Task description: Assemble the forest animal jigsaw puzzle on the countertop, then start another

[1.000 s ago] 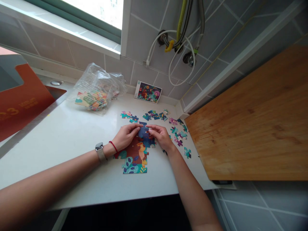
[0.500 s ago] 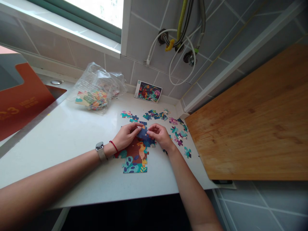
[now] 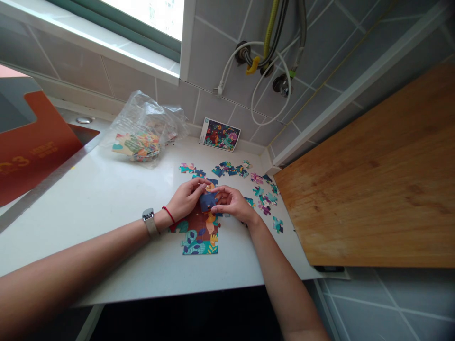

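Observation:
A dark blue puzzle piece [image 3: 207, 202] is between my two hands, above the upper part of the joined puzzle [image 3: 201, 232]. My left hand [image 3: 186, 198] has its thumb and fingers pressed together at the piece's upper left edge. From the right, my right hand [image 3: 232, 202] grips the same piece, fingers at its top and thumb at its lower right. The joined part shows brown, orange and teal patches, and its upper area is partly hidden by my hands and the piece. Several loose pieces [image 3: 265, 203] lie to the right and behind.
A clear plastic bag [image 3: 142, 132] with more pieces lies at the back left. The picture card [image 3: 220, 135] leans on the tiled wall. An orange box [image 3: 35, 142] stands far left, and a wooden board [image 3: 373, 180] rises on the right.
The blue piece has turned and shifted slightly left and down between my hands. My right thumb has moved down along it, and the right fingers have spread further from the thumb.

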The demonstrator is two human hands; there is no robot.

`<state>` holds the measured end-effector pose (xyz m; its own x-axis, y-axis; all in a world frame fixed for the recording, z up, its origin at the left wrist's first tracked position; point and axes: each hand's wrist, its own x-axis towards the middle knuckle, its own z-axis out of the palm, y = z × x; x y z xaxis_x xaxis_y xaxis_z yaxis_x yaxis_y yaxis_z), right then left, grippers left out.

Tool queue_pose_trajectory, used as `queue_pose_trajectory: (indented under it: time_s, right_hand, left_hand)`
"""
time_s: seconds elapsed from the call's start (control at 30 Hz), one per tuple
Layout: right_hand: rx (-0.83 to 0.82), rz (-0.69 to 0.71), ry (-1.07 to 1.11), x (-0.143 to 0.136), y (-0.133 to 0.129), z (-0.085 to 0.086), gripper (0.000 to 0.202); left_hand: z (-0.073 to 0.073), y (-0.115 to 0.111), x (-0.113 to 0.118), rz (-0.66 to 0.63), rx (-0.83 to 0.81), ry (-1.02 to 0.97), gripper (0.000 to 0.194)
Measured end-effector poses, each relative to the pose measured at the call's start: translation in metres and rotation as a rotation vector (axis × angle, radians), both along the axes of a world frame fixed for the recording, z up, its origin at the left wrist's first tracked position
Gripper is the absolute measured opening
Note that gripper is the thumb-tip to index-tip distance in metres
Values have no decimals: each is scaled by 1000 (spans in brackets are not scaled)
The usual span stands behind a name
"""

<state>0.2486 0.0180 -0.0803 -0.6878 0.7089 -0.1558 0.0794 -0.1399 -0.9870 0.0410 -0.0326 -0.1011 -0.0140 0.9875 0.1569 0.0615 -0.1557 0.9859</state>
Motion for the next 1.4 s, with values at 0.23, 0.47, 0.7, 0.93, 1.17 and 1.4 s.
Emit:
queue_pose_trajectory:
  time_s: [0.23, 0.47, 0.7, 0.93, 1.17, 1.4]
  right_hand:
    - [37, -228, 3, 0, 6, 2, 50]
    - [111, -592, 23, 4, 18, -3, 49]
    - [194, -475, -85, -12, 26, -3, 47]
    - [240, -273, -171, -85, 58, -7, 47]
    - [578, -195, -282, -105, 62, -21, 22]
    - [741, -173, -312, -97, 64, -25, 9]
  left_hand:
    - [16, 7, -16, 110, 7, -351, 29]
    - [34, 35, -70, 455, 231, -335, 18]
    - [5, 45, -78, 382, 129, -122, 29]
    - [0, 46, -81, 284, 86, -33, 36]
    - [-3, 46, -88, 163, 176, 384, 32]
    - [-2, 45, -87, 141, 189, 456, 33]
